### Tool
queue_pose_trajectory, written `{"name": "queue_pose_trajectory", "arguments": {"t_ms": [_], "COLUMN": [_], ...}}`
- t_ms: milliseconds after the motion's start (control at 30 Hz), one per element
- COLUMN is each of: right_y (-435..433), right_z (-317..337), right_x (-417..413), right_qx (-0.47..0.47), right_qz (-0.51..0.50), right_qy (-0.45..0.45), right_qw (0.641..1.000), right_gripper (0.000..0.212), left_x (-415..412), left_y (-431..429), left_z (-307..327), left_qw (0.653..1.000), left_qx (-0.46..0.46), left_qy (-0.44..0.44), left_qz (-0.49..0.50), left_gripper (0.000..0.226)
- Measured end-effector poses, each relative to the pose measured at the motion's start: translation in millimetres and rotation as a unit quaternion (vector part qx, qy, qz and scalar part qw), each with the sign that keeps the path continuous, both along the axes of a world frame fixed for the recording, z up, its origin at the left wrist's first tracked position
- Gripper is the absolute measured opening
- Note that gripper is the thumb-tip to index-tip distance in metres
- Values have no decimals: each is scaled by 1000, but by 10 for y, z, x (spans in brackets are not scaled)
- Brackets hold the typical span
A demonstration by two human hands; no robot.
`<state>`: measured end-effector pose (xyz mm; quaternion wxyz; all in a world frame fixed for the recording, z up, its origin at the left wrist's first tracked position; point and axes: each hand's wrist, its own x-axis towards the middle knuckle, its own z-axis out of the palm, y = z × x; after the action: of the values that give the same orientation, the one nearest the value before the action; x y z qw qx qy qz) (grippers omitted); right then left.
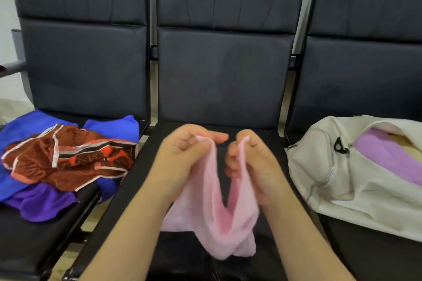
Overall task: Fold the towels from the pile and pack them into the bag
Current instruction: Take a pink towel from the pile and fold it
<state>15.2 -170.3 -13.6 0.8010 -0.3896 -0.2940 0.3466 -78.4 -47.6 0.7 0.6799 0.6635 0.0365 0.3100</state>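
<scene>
Over the middle chair seat (226,75), the left hand (182,157) and right hand (249,162) each pinch a top edge of the pink towel (214,219), which hangs between them; the towel pile (68,159) lies on the left chair; the cream bag (342,175) lies unzipped on the right chair.

Black chairs (223,80), towel pile (68,162) left, cream bag (324,180) right

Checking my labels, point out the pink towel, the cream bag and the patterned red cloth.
pink towel (205,217), head view, hanging middle
cream bag (319,166), head view, side panel
patterned red cloth (68,162), head view, centre
</scene>
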Motion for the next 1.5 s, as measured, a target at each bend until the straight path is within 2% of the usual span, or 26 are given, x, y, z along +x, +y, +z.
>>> {"name": "queue_pose_trajectory", "arguments": {"t_ms": [33, 67, 133, 300, 400, 467, 600, 633, 667, 733, 767, 867, 933, 1033, 1133, 1167, 1267, 1333, 1400, 1500], "right_y": [46, 71, 91, 99, 63, 77, 42, 5, -20, -22, -5, 30, -32, -151, -235, -254, -296, -330, -382, -403], "right_z": [-44, -80, -107, -110, -62, -47, -22, -4, 10, -37, -83, -174, -166, -63, 56, 88, 232, 347, 410, 363], "right_x": [-41, -57, -72, -39, -29, -13, 88, 111, 122, 116, 110, 152, 227, 301, 285, 275, 220, 191, 223, 349], "right_qx": [-16, -27, -51, -119, -174, -212, -232, -229, -243, -309, -331, -326, -333, -309, -286, -290, -281, -229, -202, -243], "right_qz": [7, 6, 1, -1, -15, -57, -223, -212, -170, -111, -118, -168, -165, -183, -186, -177, -158, -140, -114, -115], "right_qy": [-28, -31, -15, -17, -66, -109, -244, -278, -317, -410, -444, -481, -492, -496, -476, -472, -451, -400, -350, -345], "right_qw": [999, 999, 999, 993, 982, 970, 915, 908, 901, 851, 824, 797, 787, 790, 810, 814, 832, 876, 908, 899], "right_gripper": [11, 16, 23, 17, 19, 22, 22, 22, 30, 61, 64, 31, 24, 22, 16, 12, 6, 9, 9, 6], "left_x": [21, 33, 46, 70, 66, 74, 113, 122, 125, 121, 117, 89, 49, -57, -133, -156, -235, -264, -244, -130], "left_y": [-76, -112, -110, -80, -46, -12, 53, 77, 98, 124, 133, 169, 231, 314, 351, 356, 355, 360, 378, 407], "left_z": [-14, -31, -49, -51, -62, -91, -156, -168, -174, -177, -175, -143, -104, -44, 24, 47, 159, 225, 245, 208], "left_qw": [999, 998, 998, 998, 989, 987, 990, 988, 986, 982, 980, 972, 951, 921, 919, 920, 947, 965, 966, 964], "left_qx": [32, 48, 42, 32, 105, 121, 75, 71, 63, 60, 69, 118, 196, 283, 306, 309, 254, 194, 178, 159], "left_qy": [21, 36, 42, 44, 84, 105, 100, 95, 89, 83, 88, 116, 157, 199, 205, 202, 162, 148, 157, 166], "left_qz": [-4, -1, 9, -22, -63, -27, 72, 101, 128, 160, 165, 165, 181, 178, 139, 129, 115, 100, 103, 133], "left_gripper": [35, 40, 43, 40, 39, 29, 10, 8, 7, 7, 6, 7, 7, 7, 4, 9, 17, 18, 14, 7]}}
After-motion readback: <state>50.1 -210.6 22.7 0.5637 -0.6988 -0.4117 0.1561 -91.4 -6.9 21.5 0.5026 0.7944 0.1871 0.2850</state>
